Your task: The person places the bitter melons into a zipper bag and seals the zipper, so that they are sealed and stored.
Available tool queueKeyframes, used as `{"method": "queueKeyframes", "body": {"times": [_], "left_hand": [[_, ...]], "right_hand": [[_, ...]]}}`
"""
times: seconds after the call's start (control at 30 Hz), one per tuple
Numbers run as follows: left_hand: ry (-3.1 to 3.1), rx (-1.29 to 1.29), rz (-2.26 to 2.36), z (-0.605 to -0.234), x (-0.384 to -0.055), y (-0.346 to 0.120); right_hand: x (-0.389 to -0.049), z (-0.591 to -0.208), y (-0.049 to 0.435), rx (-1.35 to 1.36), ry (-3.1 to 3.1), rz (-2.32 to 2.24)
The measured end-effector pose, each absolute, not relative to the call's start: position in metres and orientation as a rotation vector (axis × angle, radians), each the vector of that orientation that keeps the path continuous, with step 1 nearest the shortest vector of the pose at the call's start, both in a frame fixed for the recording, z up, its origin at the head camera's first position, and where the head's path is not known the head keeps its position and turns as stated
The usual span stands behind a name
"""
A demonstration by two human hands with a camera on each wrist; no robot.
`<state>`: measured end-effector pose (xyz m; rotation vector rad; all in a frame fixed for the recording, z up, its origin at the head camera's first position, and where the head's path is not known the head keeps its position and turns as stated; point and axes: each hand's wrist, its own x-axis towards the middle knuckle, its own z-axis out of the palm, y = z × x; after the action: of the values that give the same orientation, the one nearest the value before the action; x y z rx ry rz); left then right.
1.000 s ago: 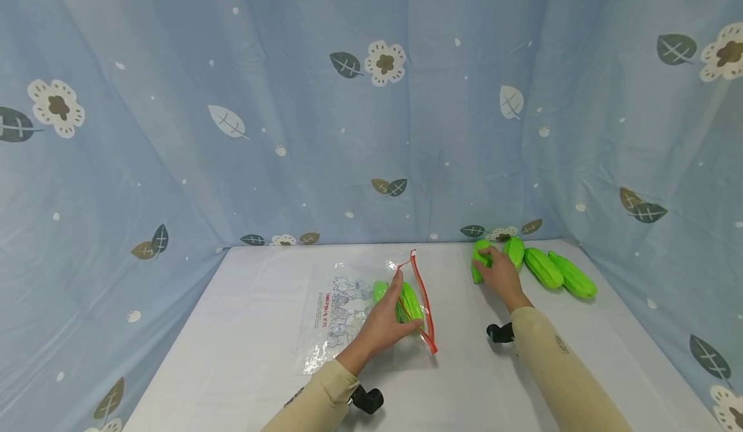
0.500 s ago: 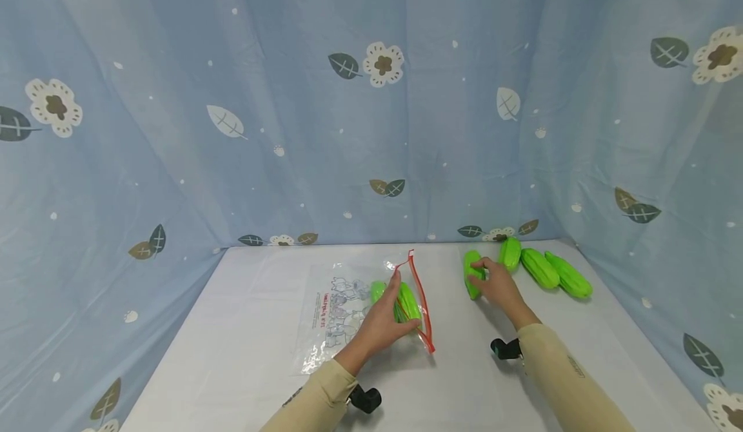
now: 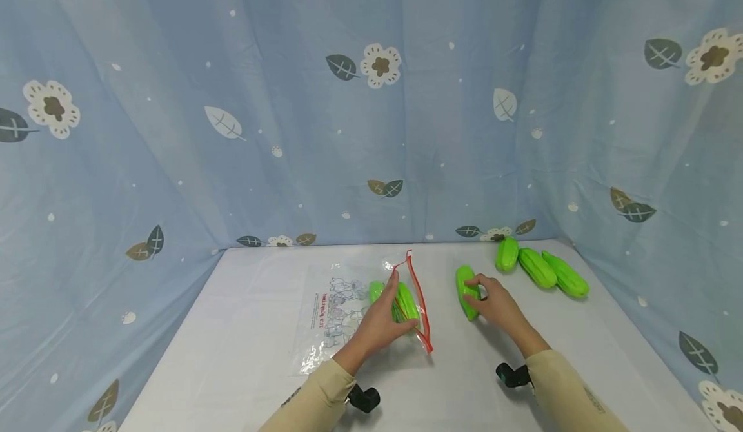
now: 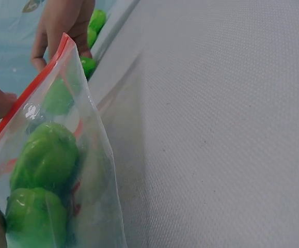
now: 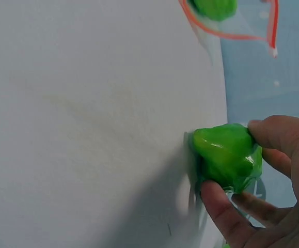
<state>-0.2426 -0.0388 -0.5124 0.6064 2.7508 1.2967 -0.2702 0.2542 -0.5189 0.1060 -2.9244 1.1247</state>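
Observation:
A clear zip bag (image 3: 327, 313) with a red-edged mouth and printed cartoon animals lies on the table, its mouth toward the right. My left hand (image 3: 377, 325) rests over the mouth end, thumb and fingers spread apart and touching its edges. Inside are green ridged gourds (image 4: 45, 157), visible through the plastic. To the right of the bag, my right hand (image 3: 498, 306) pinches another green ridged gourd (image 5: 224, 155) between thumb and fingers. This gourd stands apart from the bag's mouth; whether it touches the table is unclear.
Three more green gourds lie at the back right: one (image 3: 507, 255) near the curtain, then two others (image 3: 537, 267) side by side. A blue patterned curtain (image 3: 313, 129) surrounds the white table (image 3: 232, 342) at the back and sides. Black wrist cameras (image 3: 364, 398) hang below the wrists.
My right hand has brought its gourd from the back row toward me and slightly left, away from the other gourds. My left hand and the bag have stayed in place.

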Motion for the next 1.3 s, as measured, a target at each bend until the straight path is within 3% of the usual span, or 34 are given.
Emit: {"method": "queueKeyframes", "body": {"times": [0.37,1.3], "left_hand": [[2.749,0.597,1.303,-0.513,-0.243,-0.039],[2.75,0.596,1.315,-0.514,-0.245,-0.039]], "right_hand": [[-0.255,-0.518,0.248,0.15,-2.953,1.11],[-0.252,-0.518,0.247,0.137,-2.972,1.269]]}}
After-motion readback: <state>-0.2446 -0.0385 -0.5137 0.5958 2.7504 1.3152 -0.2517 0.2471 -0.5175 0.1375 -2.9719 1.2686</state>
